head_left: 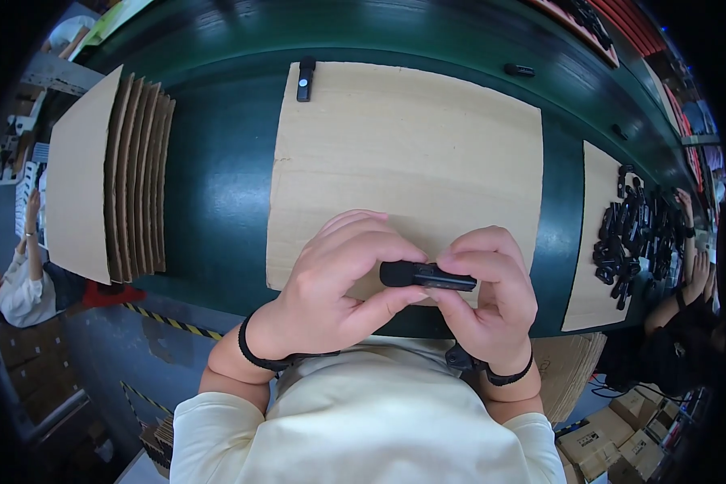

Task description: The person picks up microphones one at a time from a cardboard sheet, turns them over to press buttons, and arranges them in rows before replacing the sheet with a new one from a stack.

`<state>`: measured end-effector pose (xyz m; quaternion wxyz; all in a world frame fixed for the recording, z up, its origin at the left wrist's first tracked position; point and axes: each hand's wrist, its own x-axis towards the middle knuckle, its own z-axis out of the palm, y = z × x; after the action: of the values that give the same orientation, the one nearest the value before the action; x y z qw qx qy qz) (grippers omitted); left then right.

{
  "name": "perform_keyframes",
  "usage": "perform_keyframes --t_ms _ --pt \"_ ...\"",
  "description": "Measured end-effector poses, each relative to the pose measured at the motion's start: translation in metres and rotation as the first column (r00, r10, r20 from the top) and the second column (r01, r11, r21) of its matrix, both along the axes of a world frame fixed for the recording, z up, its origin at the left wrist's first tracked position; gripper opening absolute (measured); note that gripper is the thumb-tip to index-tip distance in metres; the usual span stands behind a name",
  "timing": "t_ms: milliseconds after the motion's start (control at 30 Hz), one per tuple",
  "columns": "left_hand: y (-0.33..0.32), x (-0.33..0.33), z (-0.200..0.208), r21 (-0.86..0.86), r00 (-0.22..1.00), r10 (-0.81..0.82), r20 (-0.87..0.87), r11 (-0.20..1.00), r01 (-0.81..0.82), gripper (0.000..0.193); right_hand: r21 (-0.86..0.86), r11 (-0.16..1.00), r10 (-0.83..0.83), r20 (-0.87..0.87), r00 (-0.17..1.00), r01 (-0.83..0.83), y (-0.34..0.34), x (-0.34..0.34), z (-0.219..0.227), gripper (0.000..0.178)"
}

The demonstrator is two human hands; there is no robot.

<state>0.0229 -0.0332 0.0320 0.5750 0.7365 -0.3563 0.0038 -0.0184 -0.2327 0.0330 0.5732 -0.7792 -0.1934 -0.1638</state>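
Note:
Between my two hands, just over the near edge of a cardboard sheet, is a small black clip-on microphone with a dark, foam-like rounded end on its left. My left hand pinches it near that rounded end. The thumb and fingertips of my right hand close on its slimmer, glossy right part. Another black clip-on microphone, marked with a pale round dot, lies at the sheet's far left corner. My fingers partly cover the held one.
Upright cardboard sheets stand in a row at left on the green table. At right, another sheet bears a heap of black devices. Single black pieces lie farther back. People work on both sides.

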Motion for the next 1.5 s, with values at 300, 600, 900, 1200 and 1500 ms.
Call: perform_keyframes --t_ms 300,600,900,1200,1500 --pt "-0.004 -0.006 0.000 -0.152 0.944 -0.013 -0.330 0.988 -0.040 0.033 -0.094 0.995 -0.010 0.100 0.995 0.019 -0.009 -0.002 0.001 0.032" --pt "-0.002 -0.002 -0.012 -0.674 0.462 -0.551 -0.695 0.723 -0.151 0.031 -0.325 0.945 0.052 0.196 0.979 0.015 0.005 -0.007 0.012 0.028" --pt "0.013 0.004 0.006 -0.581 0.467 -0.536 -0.703 0.812 0.057 0.030 0.048 0.996 0.088 -0.158 0.983 -0.081 0.000 0.010 0.038 0.030" --pt "0.055 0.056 0.026 -0.191 0.904 -0.253 -0.345 0.962 0.197 0.030 -0.137 0.928 0.287 -0.333 0.898 -0.348 0.004 0.053 0.091 0.028" --pt "0.084 0.132 -0.068 -0.177 0.881 0.246 -0.403 0.924 -0.339 0.056 -0.329 0.902 0.115 -0.444 0.889 -0.281 0.041 0.154 0.072 0.024"
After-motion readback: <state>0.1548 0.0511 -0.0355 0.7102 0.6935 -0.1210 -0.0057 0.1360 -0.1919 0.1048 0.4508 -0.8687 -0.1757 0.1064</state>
